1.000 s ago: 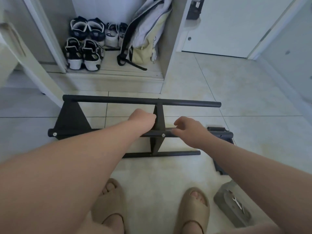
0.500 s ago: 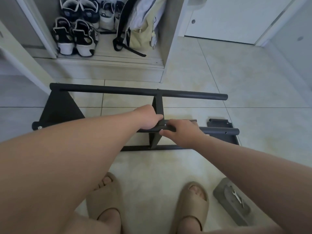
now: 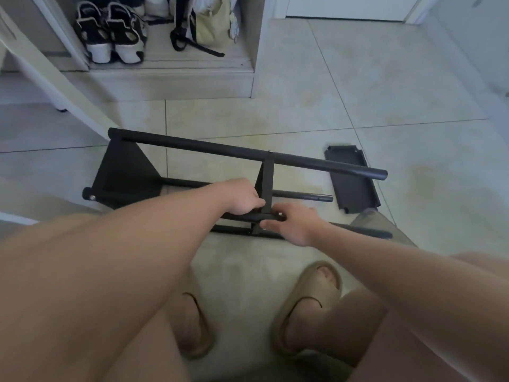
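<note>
A black metal rack frame (image 3: 242,154) of long round bars stands on the tiled floor, with a triangular side panel (image 3: 124,172) at its left end and a narrow centre bracket (image 3: 266,180). My left hand (image 3: 242,197) grips the near bar just left of the centre bracket. Just right of that bracket, my right hand (image 3: 293,221) holds the same bar, fingers curled over it. The bars' right ends are bare. A loose black side panel (image 3: 351,180) lies flat on the floor to the right.
An open cabinet at the back holds black-and-white shoes (image 3: 110,34) and a pale bag (image 3: 209,23). A white door edge (image 3: 52,75) slants in at the left. My feet in tan slippers (image 3: 308,304) stand close behind the frame. A closed door is at the far right.
The frame has swung, its right end now nearer me and angled. The view has tilted down. The loose panel now lies uncovered beyond the bar ends. Both hands stay at the centre bracket.
</note>
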`<state>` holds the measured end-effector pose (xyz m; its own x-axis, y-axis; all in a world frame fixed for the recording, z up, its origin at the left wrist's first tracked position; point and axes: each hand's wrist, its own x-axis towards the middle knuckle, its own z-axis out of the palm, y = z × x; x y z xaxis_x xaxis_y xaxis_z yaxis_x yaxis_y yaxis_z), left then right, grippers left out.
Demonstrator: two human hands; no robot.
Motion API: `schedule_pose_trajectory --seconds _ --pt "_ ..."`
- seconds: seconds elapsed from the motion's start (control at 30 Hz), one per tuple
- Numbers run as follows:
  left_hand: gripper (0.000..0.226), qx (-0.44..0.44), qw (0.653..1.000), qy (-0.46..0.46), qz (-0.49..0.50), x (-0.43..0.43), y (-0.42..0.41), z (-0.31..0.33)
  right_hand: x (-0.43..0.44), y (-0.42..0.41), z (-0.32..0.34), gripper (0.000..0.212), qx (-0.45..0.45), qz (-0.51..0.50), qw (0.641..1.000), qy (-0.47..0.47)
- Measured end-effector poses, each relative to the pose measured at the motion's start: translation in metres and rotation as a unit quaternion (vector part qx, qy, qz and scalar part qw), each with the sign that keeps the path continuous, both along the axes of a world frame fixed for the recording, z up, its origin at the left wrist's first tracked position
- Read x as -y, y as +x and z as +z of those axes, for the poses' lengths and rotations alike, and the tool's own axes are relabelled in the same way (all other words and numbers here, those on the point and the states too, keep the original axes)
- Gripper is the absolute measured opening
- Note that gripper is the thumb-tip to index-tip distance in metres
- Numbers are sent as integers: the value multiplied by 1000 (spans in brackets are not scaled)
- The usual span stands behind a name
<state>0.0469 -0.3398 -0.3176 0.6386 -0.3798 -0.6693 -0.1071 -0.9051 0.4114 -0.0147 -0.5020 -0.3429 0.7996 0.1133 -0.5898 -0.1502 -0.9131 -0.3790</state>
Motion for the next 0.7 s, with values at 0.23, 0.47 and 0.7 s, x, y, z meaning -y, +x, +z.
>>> schedule_pose_trajectory --seconds 0.23,0.47,0.7 --pt "43 -16 999 -36 -6 23 -50 -5 29 -52 6 35 -22 -2 999 33" --pt "40 -26 998 -58 30 23 -55 -18 40 -58 -6 101 161 60 982 -79" --pt "26 -75 990 -89 75 17 -48 -32 53 -46 -24 113 198 149 957 -151"
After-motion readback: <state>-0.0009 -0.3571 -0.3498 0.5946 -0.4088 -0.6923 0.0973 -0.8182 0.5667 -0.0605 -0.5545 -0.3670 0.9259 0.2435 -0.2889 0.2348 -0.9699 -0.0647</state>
